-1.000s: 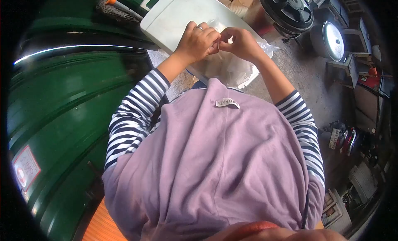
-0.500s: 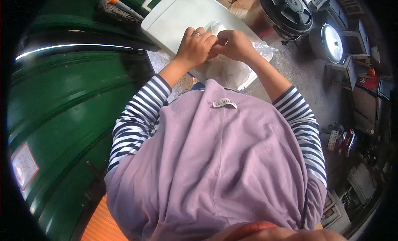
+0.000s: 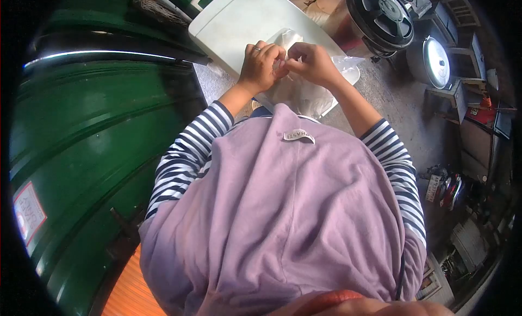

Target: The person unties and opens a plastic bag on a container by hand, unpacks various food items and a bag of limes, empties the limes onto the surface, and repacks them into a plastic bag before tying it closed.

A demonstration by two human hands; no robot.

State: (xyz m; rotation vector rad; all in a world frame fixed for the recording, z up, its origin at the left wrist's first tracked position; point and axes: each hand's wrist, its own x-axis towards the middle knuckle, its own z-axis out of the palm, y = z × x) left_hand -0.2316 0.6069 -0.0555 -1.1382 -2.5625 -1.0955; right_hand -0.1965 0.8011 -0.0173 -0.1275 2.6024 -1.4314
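Note:
A clear plastic bag [image 3: 307, 95] with pale contents lies over the near end of a white table [image 3: 239, 22]. Above it my left hand [image 3: 261, 66] and my right hand [image 3: 312, 64] meet, fingertips nearly touching. The fingers of both hands are pinched together. What lies between the fingertips is too small to make out. A ring shows on my left hand. Part of the bag sticks up behind the hands, and a loose edge spreads out to the right of my right wrist.
A black-lidded container [image 3: 380, 17] stands right of the table, with a large metal pot [image 3: 429, 63] beyond it. A mop [image 3: 160, 8] leans at the back left by a green metal wall [image 3: 92, 125]. An orange surface [image 3: 133, 289] is at bottom left.
My hands came closer together, then moved slightly apart at the knuckles, still meeting at the fingertips. The whole view has shifted slightly.

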